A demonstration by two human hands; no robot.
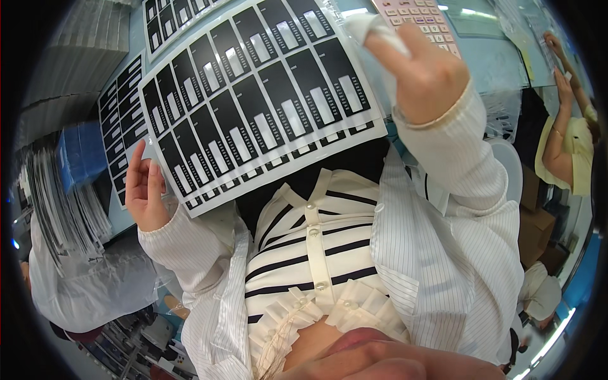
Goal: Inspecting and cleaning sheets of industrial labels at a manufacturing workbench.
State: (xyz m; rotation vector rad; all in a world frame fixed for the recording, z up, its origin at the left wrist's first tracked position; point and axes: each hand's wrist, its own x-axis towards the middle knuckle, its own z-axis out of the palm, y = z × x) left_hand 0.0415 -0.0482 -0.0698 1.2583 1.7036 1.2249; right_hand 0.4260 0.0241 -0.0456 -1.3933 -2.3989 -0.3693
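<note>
A large sheet of black labels (259, 95), each with a white window, lies tilted in front of me, on top of similar sheets whose edges show below it. My left hand (147, 190) is at its left edge with the fingers stretched out; whether they touch the sheet is hard to tell. Over the sheet's upper right corner, my right hand (427, 79) is closed around a white cloth (373, 31), which looks slightly blurred.
More label sheets (122, 117) lie at the left and far side. Stacked sheets (69, 196) and a blue block (82, 155) stand farther left. A pink calculator (421, 22) lies beyond my right hand. At the far right, another person's arms (560, 107) reach over the table.
</note>
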